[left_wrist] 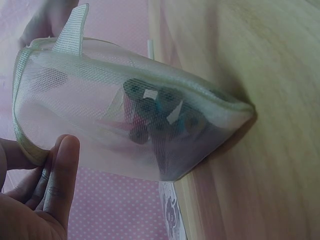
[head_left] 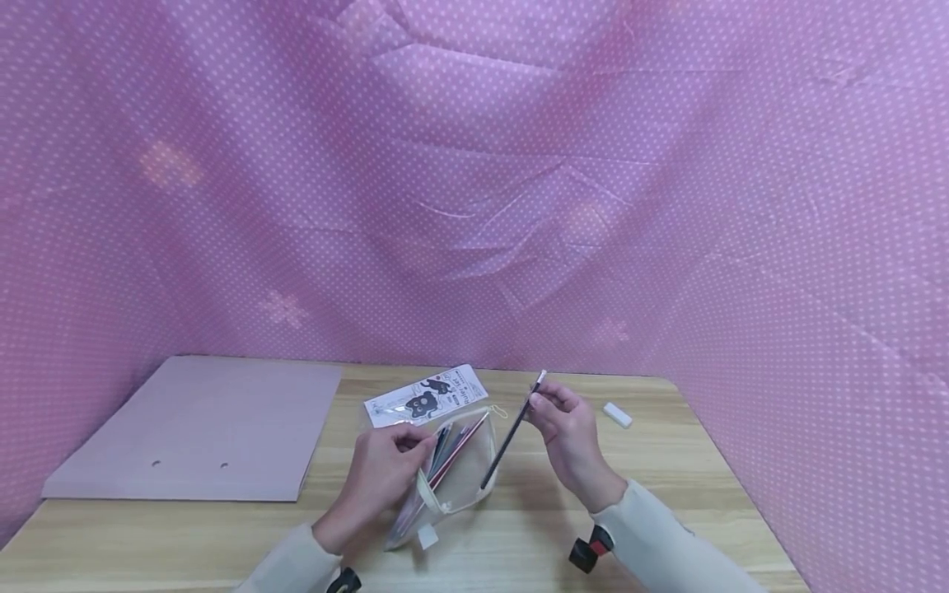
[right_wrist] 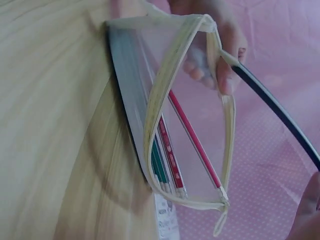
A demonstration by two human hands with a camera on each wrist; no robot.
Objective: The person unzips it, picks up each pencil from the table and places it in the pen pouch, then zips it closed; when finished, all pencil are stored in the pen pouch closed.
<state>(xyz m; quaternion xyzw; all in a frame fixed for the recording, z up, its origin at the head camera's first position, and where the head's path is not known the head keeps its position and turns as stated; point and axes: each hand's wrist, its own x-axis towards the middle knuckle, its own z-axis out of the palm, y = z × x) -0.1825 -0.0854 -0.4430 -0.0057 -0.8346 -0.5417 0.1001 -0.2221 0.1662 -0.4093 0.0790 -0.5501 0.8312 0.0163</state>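
Note:
A cream mesh pencil case (head_left: 474, 468) stands tilted on the table with its zipped mouth open. My left hand (head_left: 384, 468) pinches the left side of its rim. Inside lean several pencils, among them a red pencil (right_wrist: 192, 134) and green ones (right_wrist: 158, 162); in the left wrist view their lower ends show blurred through the mesh. Between thumb and fingers, my right hand (head_left: 569, 432) holds a dark pencil (head_left: 513, 430) near its white-tipped upper end. That pencil slants down, its sharpened end (right_wrist: 229, 57) at the right side of the case's mouth.
Behind the case lies a white ruler set pack (head_left: 430, 395) with black cartoon animals. A white eraser (head_left: 618, 414) is to the right of my right hand. The left part of the wooden table (head_left: 652, 494) carries a large pale board (head_left: 222, 412). Pink dotted cloth (head_left: 482, 206) surrounds the table.

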